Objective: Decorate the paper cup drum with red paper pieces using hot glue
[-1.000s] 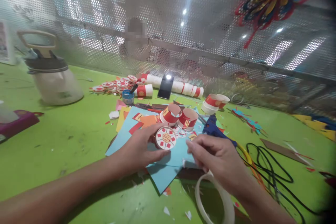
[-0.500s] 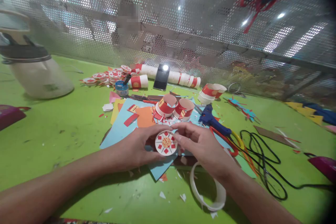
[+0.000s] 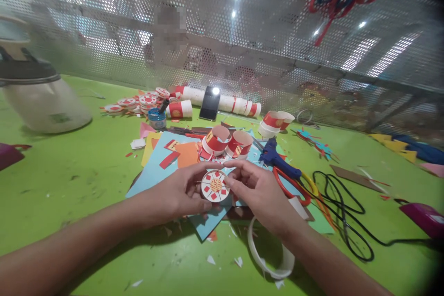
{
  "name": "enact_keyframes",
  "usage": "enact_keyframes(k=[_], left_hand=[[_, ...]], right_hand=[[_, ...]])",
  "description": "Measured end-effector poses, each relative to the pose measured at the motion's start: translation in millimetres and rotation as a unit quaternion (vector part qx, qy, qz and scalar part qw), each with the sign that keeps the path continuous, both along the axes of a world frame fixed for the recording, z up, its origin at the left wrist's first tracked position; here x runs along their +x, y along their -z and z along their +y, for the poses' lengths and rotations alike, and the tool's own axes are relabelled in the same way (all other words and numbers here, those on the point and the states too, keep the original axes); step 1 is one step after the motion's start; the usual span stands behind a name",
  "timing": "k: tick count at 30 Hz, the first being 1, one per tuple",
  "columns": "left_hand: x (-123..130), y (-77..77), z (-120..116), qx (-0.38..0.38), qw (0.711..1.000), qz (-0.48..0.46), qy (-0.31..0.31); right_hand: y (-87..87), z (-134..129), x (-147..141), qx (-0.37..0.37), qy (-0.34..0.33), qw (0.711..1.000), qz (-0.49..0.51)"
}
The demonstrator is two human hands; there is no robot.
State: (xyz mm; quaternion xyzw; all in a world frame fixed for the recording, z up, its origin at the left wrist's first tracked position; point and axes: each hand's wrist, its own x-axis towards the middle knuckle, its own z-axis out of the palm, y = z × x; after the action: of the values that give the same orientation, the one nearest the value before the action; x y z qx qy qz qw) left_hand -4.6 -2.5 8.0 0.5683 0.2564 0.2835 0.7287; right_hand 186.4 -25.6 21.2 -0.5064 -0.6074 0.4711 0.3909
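Observation:
A round white disc (image 3: 215, 186) with red squares, dark lines and a yellow patterned centre faces me between my hands. From its left side my left hand (image 3: 180, 192) grips it, thumb below and fingers above. The thumb and fingers of my right hand (image 3: 258, 189) close on its right edge. Just beyond stand two red-and-white paper cup pieces (image 3: 215, 141) on sheets of blue paper (image 3: 152, 166) and orange paper. Under my right wrist lies a white tape roll (image 3: 270, 259). The back of the disc is hidden.
A blue glue gun (image 3: 277, 157), orange-handled scissors (image 3: 289, 189) and a black cable (image 3: 343, 212) lie to the right. Behind are a phone (image 3: 210, 103), a paint jar (image 3: 157, 118) and decorated discs (image 3: 147, 101). A large white container (image 3: 45, 106) stands left.
The view has shifted slightly, so the table things appear a little further left. Both hands stay on the disc, with little change in their hold.

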Motion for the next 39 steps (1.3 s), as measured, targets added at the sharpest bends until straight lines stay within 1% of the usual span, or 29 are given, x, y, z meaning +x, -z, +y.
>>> enact_keyframes(k=[2, 5, 7, 9, 11, 14, 19, 22, 26, 31, 39], left_hand=[[-1.8, -3.4, -1.6, -0.01, 1.0, 0.023, -0.004], [-2.6, -5.7, -3.9, -0.032, 0.997, 0.056, -0.041], [-0.8, -5.1, -5.0, -0.065, 0.994, 0.05, -0.065], [2.0, -4.1, -5.7, -0.082, 0.993, 0.035, -0.08], [4.2, -3.6, -6.0, -0.078, 0.993, 0.037, -0.085], [5.1, -3.7, -6.0, -0.068, 0.991, 0.068, -0.092], [4.2, -3.9, -5.7, -0.048, 0.991, 0.093, -0.089], [4.0, -2.8, -5.5, -0.04, 0.989, 0.114, -0.09], [3.5, 1.2, -4.0, -0.024, 0.991, 0.099, -0.087], [3.0, 4.8, -2.5, -0.028, 0.992, 0.085, -0.087], [3.6, 6.4, -3.0, -0.026, 0.992, 0.088, -0.089]], right_hand=[[0.8, 1.0, 0.2, -0.001, 0.004, 1.0, 0.004], [1.4, 1.9, -0.6, -0.008, 0.004, 1.0, 0.01], [1.6, 1.7, -2.1, -0.016, 0.0, 1.0, 0.009], [2.1, 1.0, -3.9, -0.019, -0.009, 1.0, 0.005], [2.9, 0.1, -5.1, -0.005, -0.017, 1.0, -0.004], [4.4, -0.9, -5.2, 0.023, -0.02, 0.999, -0.022], [6.2, -1.5, -4.7, 0.045, -0.034, 0.998, -0.038], [5.8, -2.8, -6.1, 0.062, -0.037, 0.995, -0.065], [4.6, -6.1, -7.9, 0.097, -0.03, 0.989, -0.107], [4.9, -7.8, -8.2, 0.141, -0.032, 0.98, -0.135], [6.0, -8.0, -7.1, 0.155, -0.041, 0.976, -0.148]])
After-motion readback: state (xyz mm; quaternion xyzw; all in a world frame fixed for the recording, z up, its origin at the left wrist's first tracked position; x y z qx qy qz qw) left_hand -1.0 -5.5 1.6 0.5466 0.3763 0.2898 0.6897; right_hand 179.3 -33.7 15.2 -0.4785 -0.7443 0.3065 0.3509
